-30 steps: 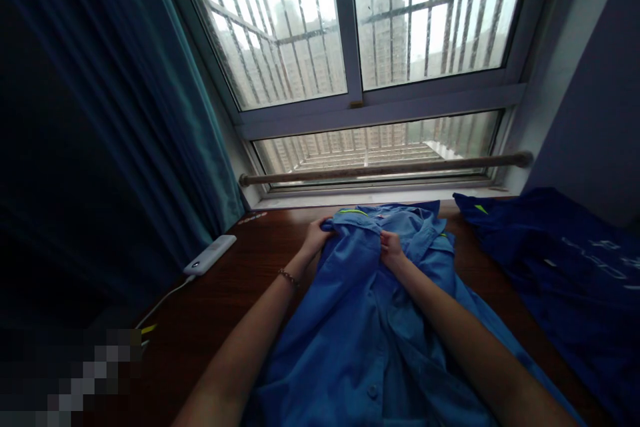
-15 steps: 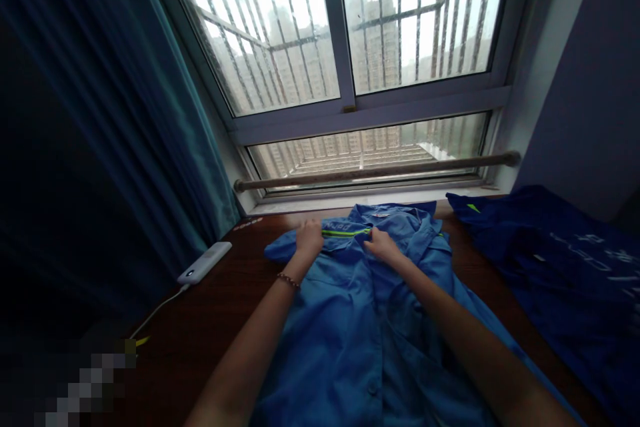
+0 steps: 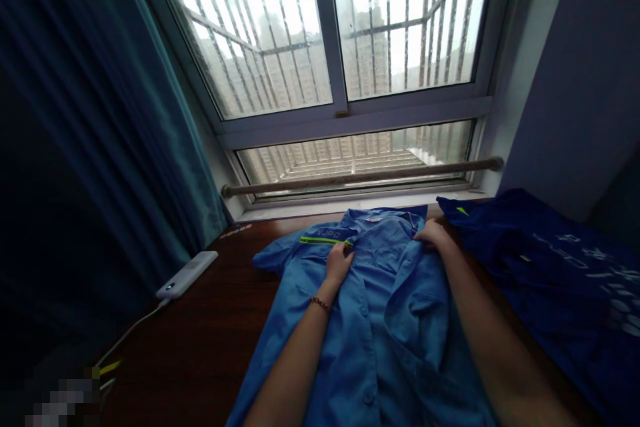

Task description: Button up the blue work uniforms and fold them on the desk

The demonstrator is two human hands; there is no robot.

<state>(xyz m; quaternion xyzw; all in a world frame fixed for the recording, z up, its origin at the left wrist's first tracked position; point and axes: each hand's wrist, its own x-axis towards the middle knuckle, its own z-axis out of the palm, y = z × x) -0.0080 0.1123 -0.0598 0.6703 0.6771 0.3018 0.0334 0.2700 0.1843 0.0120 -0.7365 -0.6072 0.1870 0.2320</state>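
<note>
- The counter (image 3: 210, 333) is dark reddish-brown wood and runs from the bottom of the frame up to the window sill at centre.
- A blue shirt (image 3: 380, 320) lies spread front-up over the centre and lower centre, its collar toward the sill and a lime-green stripe across the chest at centre left.
- A dark blue garment (image 3: 550, 280) with pale lettering covers the right side, just beside the shirt.
- A white power bank (image 3: 186, 273) lies at centre left, well apart from the shirt.
- Its pale cable (image 3: 131, 330) trails toward the lower left corner.
</note>
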